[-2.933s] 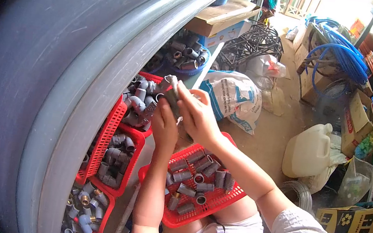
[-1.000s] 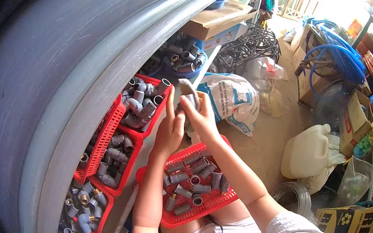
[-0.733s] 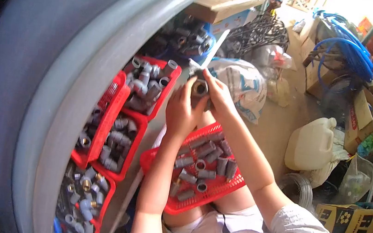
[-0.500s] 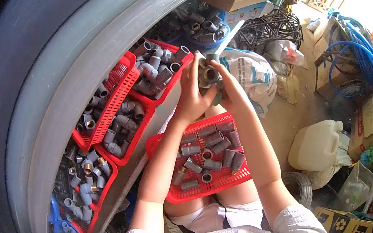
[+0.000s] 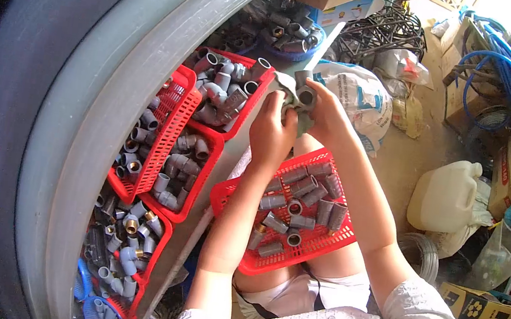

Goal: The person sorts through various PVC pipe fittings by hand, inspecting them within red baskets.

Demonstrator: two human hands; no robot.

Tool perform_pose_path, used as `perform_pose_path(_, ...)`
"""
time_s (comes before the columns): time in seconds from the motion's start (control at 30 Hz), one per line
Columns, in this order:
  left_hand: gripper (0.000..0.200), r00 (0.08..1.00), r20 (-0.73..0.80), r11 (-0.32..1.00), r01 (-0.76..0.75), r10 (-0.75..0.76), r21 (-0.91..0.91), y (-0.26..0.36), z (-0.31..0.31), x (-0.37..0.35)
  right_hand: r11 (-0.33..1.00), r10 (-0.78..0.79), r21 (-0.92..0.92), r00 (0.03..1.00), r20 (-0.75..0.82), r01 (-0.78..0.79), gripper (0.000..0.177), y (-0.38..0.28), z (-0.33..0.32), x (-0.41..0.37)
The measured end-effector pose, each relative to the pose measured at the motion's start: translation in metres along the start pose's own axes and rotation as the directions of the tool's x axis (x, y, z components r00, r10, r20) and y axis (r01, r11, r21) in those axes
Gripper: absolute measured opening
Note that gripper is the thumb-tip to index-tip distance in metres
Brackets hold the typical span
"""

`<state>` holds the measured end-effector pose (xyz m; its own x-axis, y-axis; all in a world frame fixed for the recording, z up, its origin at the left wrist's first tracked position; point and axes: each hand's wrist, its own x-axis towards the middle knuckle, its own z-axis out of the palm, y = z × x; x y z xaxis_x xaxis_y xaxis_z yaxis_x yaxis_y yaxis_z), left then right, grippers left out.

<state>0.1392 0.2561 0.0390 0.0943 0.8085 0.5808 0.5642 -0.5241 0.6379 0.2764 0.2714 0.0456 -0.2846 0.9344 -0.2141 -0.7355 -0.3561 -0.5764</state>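
Observation:
My right hand is closed on a grey pipe fitting, whose round opening faces me. Pressed against the fitting's left side, my left hand grips a greyish-green cloth. Both hands are held close together beyond my knees. Below them a red basket rests tilted on my lap and holds several grey pipe fittings, a few with brass ends.
Red baskets of grey fittings stand at the left beside a large curved grey surface. A blue basket sits further back. To the right are a white sack, a yellowish jug, blue hose and cardboard boxes.
The fitting has been turned, and the cloth now shows between my hands. My left hand has moved lower on it. The whole view has shifted slightly, with things appearing further right.

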Motion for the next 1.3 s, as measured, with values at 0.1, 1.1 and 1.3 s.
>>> perform_pose_path(0.1, 0.038, 0.994, 0.039, 0.994, -0.101, 0.100, 0.031, 0.009, -0.005, -0.001, 0.998, -0.057, 0.034, 0.994, 0.095, 0.054, 0.029, 0.007, -0.010, 0.004)
perform_pose_path(1.1, 0.058, 0.952, 0.197, 0.972, -0.231, 0.235, -0.040, 0.002, -0.026, 0.014, 0.962, -0.151, -0.265, 0.931, -0.332, 0.062, 0.069, 0.020, -0.014, 0.008)
perform_pose_path(1.3, 0.054, 0.922, 0.268, 0.939, -0.320, 0.279, 0.123, 0.008, -0.026, 0.008, 0.951, -0.205, -0.270, 0.960, -0.191, 0.149, 0.052, 0.009, -0.022, 0.006)
